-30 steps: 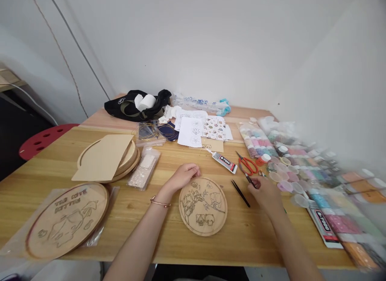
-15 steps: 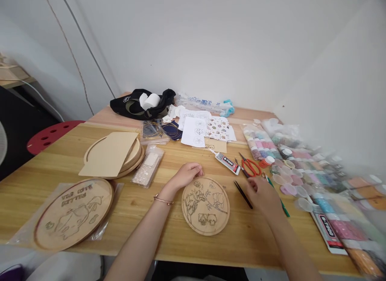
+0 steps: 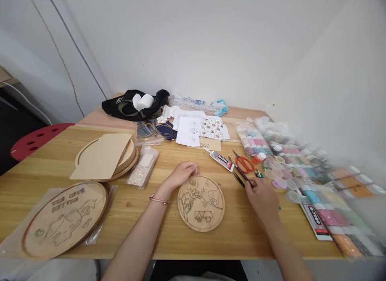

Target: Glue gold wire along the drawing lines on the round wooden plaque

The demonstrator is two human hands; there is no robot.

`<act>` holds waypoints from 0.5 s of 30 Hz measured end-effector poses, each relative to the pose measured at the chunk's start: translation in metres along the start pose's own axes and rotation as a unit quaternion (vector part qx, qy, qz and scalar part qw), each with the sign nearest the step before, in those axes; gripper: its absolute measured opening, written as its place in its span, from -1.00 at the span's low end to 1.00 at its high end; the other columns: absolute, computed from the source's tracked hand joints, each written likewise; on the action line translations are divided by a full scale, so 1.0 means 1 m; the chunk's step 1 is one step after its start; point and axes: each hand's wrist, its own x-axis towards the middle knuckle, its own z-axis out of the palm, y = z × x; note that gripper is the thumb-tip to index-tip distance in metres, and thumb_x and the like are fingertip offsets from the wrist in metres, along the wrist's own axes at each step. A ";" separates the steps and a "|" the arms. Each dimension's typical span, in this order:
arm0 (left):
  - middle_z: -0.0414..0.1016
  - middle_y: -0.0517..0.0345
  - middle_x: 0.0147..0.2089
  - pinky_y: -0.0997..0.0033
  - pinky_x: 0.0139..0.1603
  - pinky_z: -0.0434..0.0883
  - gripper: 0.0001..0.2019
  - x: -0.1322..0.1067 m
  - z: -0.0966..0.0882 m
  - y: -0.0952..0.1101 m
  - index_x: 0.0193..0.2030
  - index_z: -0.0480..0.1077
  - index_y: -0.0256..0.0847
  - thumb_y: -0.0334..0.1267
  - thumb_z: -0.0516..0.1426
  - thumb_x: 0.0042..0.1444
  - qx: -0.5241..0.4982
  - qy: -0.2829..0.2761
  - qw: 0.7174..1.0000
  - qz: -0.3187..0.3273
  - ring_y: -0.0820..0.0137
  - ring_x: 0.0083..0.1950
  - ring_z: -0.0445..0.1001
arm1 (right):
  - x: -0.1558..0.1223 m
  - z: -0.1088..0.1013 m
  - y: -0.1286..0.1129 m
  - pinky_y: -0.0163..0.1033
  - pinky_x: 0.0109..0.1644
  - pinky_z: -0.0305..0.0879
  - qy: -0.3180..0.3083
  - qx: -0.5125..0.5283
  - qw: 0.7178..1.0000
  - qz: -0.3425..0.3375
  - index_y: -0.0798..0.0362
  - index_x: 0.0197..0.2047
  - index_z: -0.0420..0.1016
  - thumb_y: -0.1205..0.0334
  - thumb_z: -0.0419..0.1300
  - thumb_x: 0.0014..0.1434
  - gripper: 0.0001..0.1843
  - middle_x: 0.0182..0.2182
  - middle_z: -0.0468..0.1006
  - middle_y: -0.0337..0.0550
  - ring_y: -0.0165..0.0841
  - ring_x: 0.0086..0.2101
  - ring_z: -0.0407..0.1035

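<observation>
A round wooden board [image 3: 201, 203] with outlined pandas and bamboo lies on the table in front of me. My left hand [image 3: 183, 173] rests at its upper left rim, fingers curled together; whether they hold anything is hidden. To the right of the board, my right hand [image 3: 263, 198] is closed, thumb and fingers pinching the near end of a slim dark tool with a pointed tip [image 3: 240, 169]. Black tweezers [image 3: 239, 179] lie just beside that tool. Red-handled scissors [image 3: 245, 164] and a B-7000 glue tube [image 3: 221, 160] are beyond the right hand. A green tool [image 3: 258, 173] is partly covered by it.
On the left are stacked wooden boards under a tan sheet [image 3: 99, 156] and another drawn board [image 3: 64, 218]. Small plastic cups [image 3: 279, 174], bagged bead jars [image 3: 328, 216] and a second glue tube [image 3: 315, 218] crowd the right. Papers [image 3: 189, 131] and a black bag [image 3: 123, 106] lie behind.
My right hand has shifted forward and its fingers have closed on the slim dark tool. The left hand and the board stay together. The whole view has swung slightly.
</observation>
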 end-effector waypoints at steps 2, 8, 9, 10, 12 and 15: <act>0.49 0.05 -0.37 0.35 -0.21 0.36 -0.66 0.000 0.000 0.000 -0.52 0.29 -0.21 -0.07 -0.03 0.16 0.009 -0.002 1.000 0.005 0.35 -0.29 0.42 | 0.002 -0.003 0.015 -0.10 -0.18 0.29 0.021 -0.026 0.999 0.030 0.16 -0.06 0.48 0.14 0.00 0.21 -0.62 -0.18 0.49 0.10 -0.10 -0.16 0.39; 0.42 0.17 -0.41 0.37 -0.22 0.35 -0.69 0.000 0.002 0.004 -0.46 0.31 -0.24 -0.15 -0.01 0.27 0.075 0.007 0.997 0.012 0.43 -0.34 0.40 | 0.001 -0.002 0.052 0.00 -0.08 0.31 0.043 -0.060 0.997 0.008 0.19 -0.09 0.50 0.14 -0.07 0.23 -0.58 -0.21 0.50 0.16 -0.03 -0.15 0.37; 0.41 0.17 -0.40 0.36 -0.21 0.35 -0.69 -0.001 0.002 0.005 -0.45 0.31 -0.24 -0.19 -0.03 0.29 0.094 0.020 0.995 0.015 0.42 -0.33 0.40 | -0.001 0.000 0.055 0.02 -0.06 0.31 0.052 -0.062 0.997 -0.003 0.20 -0.08 0.49 0.12 -0.08 0.24 -0.56 -0.20 0.50 0.19 -0.01 -0.14 0.37; 0.42 0.15 -0.39 0.36 -0.18 0.34 -0.70 -0.002 0.002 0.008 -0.45 0.30 -0.23 -0.23 -0.06 0.29 0.116 0.037 0.992 0.018 0.40 -0.30 0.40 | -0.003 0.001 0.056 0.03 -0.05 0.31 0.079 -0.070 0.994 -0.014 0.21 -0.10 0.49 0.10 -0.09 0.24 -0.55 -0.21 0.51 0.20 0.01 -0.14 0.38; 0.45 0.08 -0.34 0.35 -0.13 0.31 -0.71 -0.005 0.003 0.014 -0.42 0.30 -0.20 -0.29 -0.11 0.29 0.166 0.070 0.983 0.024 0.35 -0.24 0.41 | -0.006 0.002 0.054 0.04 -0.08 0.33 0.113 -0.067 0.990 -0.049 0.17 -0.11 0.48 0.09 -0.12 0.27 -0.55 -0.23 0.53 0.19 0.02 -0.17 0.41; 0.50 0.03 -0.27 0.37 -0.12 0.29 -0.77 -0.013 0.006 0.028 -0.34 0.34 -0.20 -0.33 -0.08 0.25 0.236 0.072 0.969 0.029 0.31 -0.19 0.42 | -0.004 -0.006 0.033 0.03 -0.02 0.32 0.174 0.012 0.975 -0.139 0.14 -0.02 0.43 0.10 -0.10 0.29 -0.60 -0.18 0.55 0.16 0.00 -0.12 0.42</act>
